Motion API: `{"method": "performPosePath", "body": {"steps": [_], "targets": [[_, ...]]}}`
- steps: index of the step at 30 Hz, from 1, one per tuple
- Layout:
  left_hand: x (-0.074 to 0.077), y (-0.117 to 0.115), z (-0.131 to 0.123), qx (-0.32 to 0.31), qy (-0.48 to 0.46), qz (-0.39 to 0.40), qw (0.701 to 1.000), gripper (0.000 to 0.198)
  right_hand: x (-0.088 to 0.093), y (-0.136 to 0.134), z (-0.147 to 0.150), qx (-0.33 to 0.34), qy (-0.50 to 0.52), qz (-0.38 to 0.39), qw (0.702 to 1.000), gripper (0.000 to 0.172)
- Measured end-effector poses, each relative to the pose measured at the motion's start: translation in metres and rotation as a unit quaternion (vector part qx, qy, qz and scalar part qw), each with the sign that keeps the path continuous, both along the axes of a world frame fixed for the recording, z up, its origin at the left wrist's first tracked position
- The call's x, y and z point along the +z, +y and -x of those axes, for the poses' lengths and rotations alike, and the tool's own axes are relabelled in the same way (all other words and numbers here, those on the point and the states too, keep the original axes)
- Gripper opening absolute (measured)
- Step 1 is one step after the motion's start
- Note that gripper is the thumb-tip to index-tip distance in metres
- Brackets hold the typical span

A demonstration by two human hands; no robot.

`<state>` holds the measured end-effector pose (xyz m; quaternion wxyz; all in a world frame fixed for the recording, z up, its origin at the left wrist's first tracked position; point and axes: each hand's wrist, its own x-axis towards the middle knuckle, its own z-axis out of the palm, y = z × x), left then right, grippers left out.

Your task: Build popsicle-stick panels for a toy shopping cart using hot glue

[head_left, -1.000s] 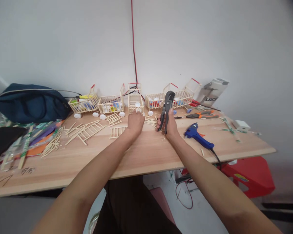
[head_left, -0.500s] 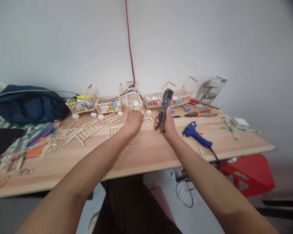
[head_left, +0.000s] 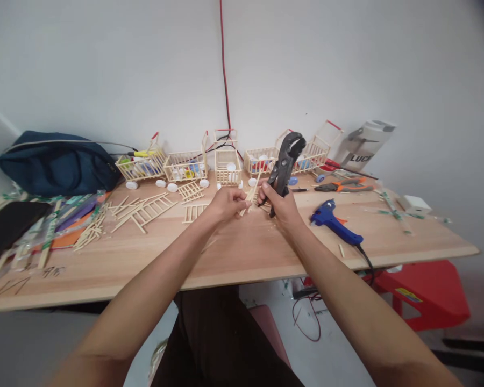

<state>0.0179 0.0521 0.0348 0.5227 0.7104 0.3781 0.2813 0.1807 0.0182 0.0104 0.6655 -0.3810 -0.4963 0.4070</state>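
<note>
My left hand (head_left: 228, 204) pinches thin wooden sticks (head_left: 255, 192) near the middle of the table. Close beside it on the right, my right hand (head_left: 281, 207) is wrapped round black pliers (head_left: 283, 166), whose head points up. The fingertips of my right hand are near the upper part of the sticks; whether they touch them I cannot tell. Behind my hands stands a small wooden cart (head_left: 228, 164) with a red handle. Small ladder-shaped stick frames (head_left: 153, 209) lie left of my left hand.
Several more little carts (head_left: 185, 165) line the wall. Left are a blue bag (head_left: 58, 164), a black phone-like slab (head_left: 12, 231) and loose sticks (head_left: 92, 231). Right are a blue glue gun (head_left: 334, 223), orange-handled pliers (head_left: 344, 186) and a white box (head_left: 414, 204).
My left hand has come away from the middle cart toward my right hand, with sticks now showing in its fingers. The pliers have tilted and appear larger. The camera view has shifted slightly.
</note>
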Motion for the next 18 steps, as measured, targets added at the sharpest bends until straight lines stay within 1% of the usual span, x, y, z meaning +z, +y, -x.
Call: {"method": "performPosePath", "body": {"steps": [3,5,7,10,13,15,18], "targets": [[-0.009,-0.004,-0.003,-0.017,-0.035,0.040,0.998,0.016,-0.003,0.001,0.001,-0.016,-0.025,0.005,1.000,0.031],[-0.014,-0.007,-0.003,-0.010,-0.042,0.052,0.998,0.017,-0.005,0.002,0.001,-0.029,-0.056,0.016,0.998,0.030],[-0.017,-0.009,-0.003,0.016,-0.054,0.067,0.996,0.017,-0.007,0.002,0.001,-0.048,-0.101,0.024,0.993,0.029],[-0.018,-0.010,-0.001,0.073,-0.094,0.082,0.989,0.019,-0.005,0.000,0.002,-0.077,-0.159,0.024,0.984,0.030],[-0.016,-0.010,0.002,0.108,-0.103,0.070,0.986,0.025,-0.003,-0.003,0.003,-0.093,-0.190,0.016,0.977,0.030],[-0.015,-0.010,0.003,0.106,-0.082,0.047,0.990,0.024,-0.002,-0.005,0.003,-0.100,-0.209,-0.002,0.973,0.029],[-0.015,-0.009,0.004,0.086,-0.045,0.003,0.995,0.019,-0.001,-0.007,0.003,-0.104,-0.244,-0.033,0.964,0.025]]}}
